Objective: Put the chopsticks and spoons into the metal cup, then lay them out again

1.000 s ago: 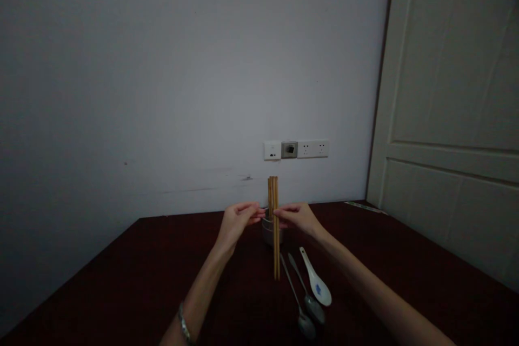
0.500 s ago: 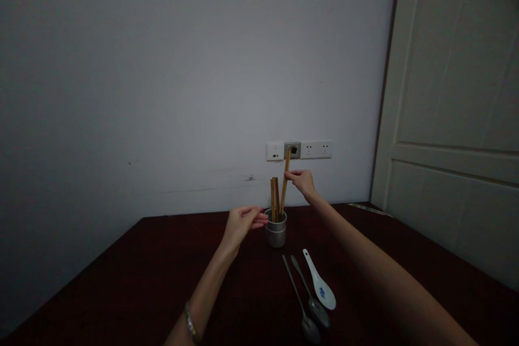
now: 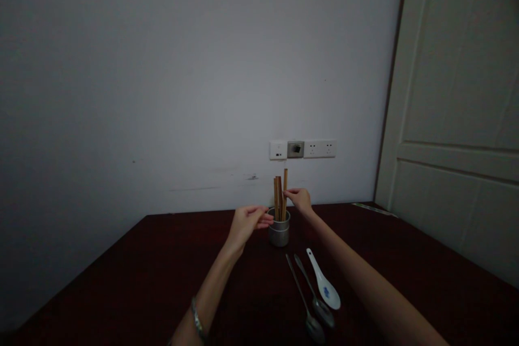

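Note:
A grey metal cup [image 3: 279,238] stands upright on the dark red table, holding several wooden chopsticks [image 3: 278,194]. At its left rim is my left hand [image 3: 245,225], thumb and fingers closed against the edge. My right hand [image 3: 300,200] pinches a light wooden chopstick [image 3: 286,174] between thumb and fingertips; whether it is one or a pair I cannot tell. Its lower end is inside the cup, at the right side, nearly upright. In front of the cup lie two long metal spoons [image 3: 300,289] [image 3: 314,297] and a white ceramic spoon [image 3: 323,281] with a blue pattern.
The table [image 3: 133,281] meets a pale wall [image 3: 203,92] close behind the cup. Wall sockets [image 3: 319,148] sit above it. A cream panelled door [image 3: 458,165] is at the right. A flat light strip [image 3: 373,209] lies along the table's back right edge.
My right hand has lowered the chopstick deeper into the cup and brought it more upright. My left hand keeps its place at the rim. The view has shifted slightly.

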`<state>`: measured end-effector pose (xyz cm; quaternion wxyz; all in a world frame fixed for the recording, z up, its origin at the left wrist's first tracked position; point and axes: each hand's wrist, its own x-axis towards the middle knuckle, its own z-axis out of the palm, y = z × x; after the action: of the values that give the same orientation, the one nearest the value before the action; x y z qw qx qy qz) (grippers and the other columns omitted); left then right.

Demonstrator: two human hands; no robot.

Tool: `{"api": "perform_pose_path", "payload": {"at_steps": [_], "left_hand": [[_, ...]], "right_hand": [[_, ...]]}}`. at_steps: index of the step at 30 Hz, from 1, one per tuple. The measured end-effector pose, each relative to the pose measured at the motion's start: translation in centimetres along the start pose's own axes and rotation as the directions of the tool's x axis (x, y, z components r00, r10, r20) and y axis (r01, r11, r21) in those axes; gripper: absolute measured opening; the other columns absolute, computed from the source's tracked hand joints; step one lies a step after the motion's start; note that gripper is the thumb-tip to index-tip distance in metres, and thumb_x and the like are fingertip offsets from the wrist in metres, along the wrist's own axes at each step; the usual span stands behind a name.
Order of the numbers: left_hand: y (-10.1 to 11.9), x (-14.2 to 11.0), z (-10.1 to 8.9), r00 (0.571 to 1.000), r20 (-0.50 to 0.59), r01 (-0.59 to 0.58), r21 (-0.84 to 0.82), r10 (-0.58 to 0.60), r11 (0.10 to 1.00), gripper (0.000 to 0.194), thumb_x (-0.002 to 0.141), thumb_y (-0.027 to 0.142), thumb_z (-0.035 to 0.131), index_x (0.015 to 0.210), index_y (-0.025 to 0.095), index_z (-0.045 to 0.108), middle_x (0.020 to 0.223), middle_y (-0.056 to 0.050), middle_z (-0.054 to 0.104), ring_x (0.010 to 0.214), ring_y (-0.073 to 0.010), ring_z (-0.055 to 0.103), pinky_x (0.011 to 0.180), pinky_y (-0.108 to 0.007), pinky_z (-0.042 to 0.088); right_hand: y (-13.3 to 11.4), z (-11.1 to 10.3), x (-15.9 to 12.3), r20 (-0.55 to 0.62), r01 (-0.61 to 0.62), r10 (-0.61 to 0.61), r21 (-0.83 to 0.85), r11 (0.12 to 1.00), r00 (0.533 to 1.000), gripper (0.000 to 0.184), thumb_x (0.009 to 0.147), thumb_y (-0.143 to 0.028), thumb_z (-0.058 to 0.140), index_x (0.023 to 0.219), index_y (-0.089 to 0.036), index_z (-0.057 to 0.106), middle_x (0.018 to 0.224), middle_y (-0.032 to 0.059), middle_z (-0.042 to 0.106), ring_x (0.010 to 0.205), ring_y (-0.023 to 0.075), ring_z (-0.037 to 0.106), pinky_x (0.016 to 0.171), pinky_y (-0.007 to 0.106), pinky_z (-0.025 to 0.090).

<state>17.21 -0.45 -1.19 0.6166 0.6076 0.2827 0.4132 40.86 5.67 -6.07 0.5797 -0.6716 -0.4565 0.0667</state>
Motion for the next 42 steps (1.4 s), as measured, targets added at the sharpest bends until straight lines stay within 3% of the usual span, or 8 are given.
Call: {"api": "perform_pose_path", "payload": {"at_steps": [9, 15, 42], "left_hand": [[0.0, -0.2, 0.1, 1.0, 0.024, -0.004, 0.021, 0.003, 1.0, 0.021, 0.076, 0.025, 0.054, 0.08, 0.006, 0.062, 0.069, -0.012, 0.067, 0.06, -0.0144, 0.063, 0.061, -0.024, 0.052], [0.0, -0.1, 0.1, 0.999, 0.039, 0.002, 0.025, -0.003, 1.0, 0.023, 0.075, 0.028, 0.054, 0.079, 0.007, 0.063, 0.066, -0.011, 0.067, 0.057, -0.0142, 0.063, 0.058, -0.024, 0.051], [-0.8, 0.2, 0.4, 0.996, 0.074, 0.054, 0.039, -0.056, 0.998, 0.022, 0.076, 0.029, 0.055, 0.078, 0.008, 0.061, 0.064, -0.011, 0.066, 0.055, -0.0141, 0.063, 0.053, -0.022, 0.049]], "right_hand": [[1.8, 0.7, -0.9, 0.047, -0.034, 0.033, 0.003, 0.999, 0.998, 0.026, 0.064, -0.034, 0.061, 0.071, -0.01, 0.07, 0.07, 0.0099, 0.069, 0.064, 0.0197, 0.063, 0.056, 0.024, 0.043], [2.1, 1.0, -1.2, 0.066, -0.072, 0.071, 0.003, 0.997, 0.995, 0.024, 0.063, -0.032, 0.061, 0.068, -0.01, 0.07, 0.061, 0.0093, 0.067, 0.055, 0.0174, 0.061, 0.047, 0.022, 0.039], [2.8, 1.4, -0.6, 0.221, -0.14, 0.118, 0.09, 0.986, 0.968, 0.028, 0.062, -0.036, 0.064, 0.066, -0.009, 0.068, 0.053, 0.0058, 0.064, 0.047, 0.0125, 0.055, 0.042, 0.019, 0.036]]}}
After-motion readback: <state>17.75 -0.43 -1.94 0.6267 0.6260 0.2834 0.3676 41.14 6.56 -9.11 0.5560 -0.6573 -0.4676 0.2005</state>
